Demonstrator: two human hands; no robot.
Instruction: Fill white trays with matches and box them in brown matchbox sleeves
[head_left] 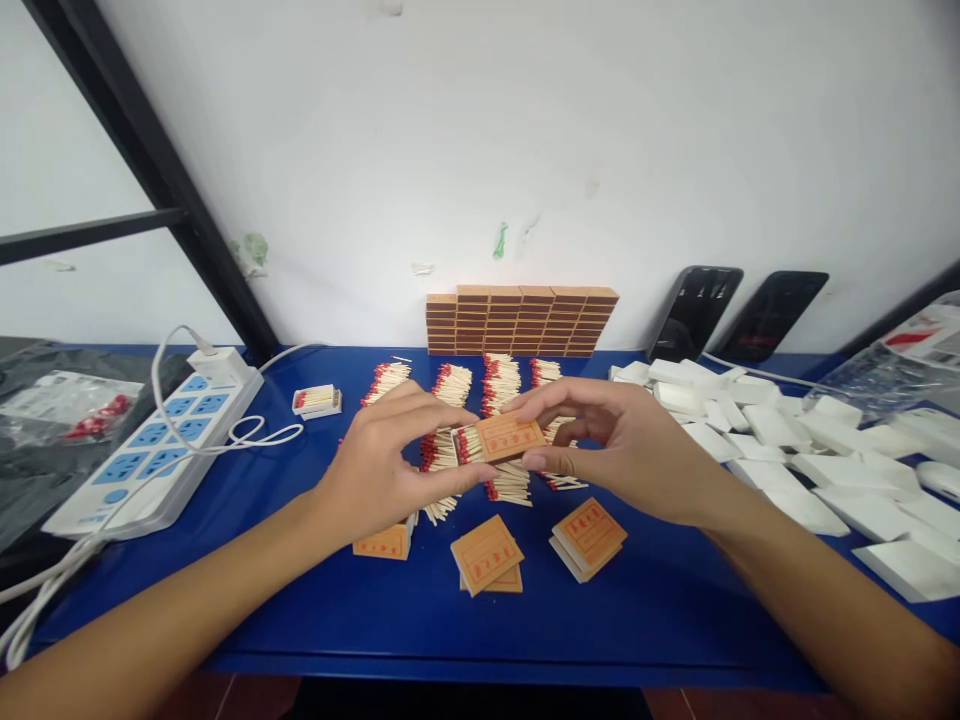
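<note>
Between my two hands, above the blue table, is a matchbox [511,436] with an orange printed sleeve. Its white tray of red-tipped matches [469,443] sticks out at the left end. My left hand [401,450] pinches the tray end with thumb and fingers. On the sleeve's right end, my right hand [600,430] grips with thumb below and fingers on top. Behind and under the hands lie several rows of loose matches [501,385]. Nearer the front edge rest orange matchbox sleeves [487,555], more sleeves [589,537] to the right, and another sleeve [382,542] partly behind my left wrist.
Stacked matchboxes [521,322] stand against the wall. An open tray of matches [317,401] sits at the left, beside a power strip [161,440] with white cables. White empty trays [780,430] are heaped at the right. Two phones [694,310] lean on the wall.
</note>
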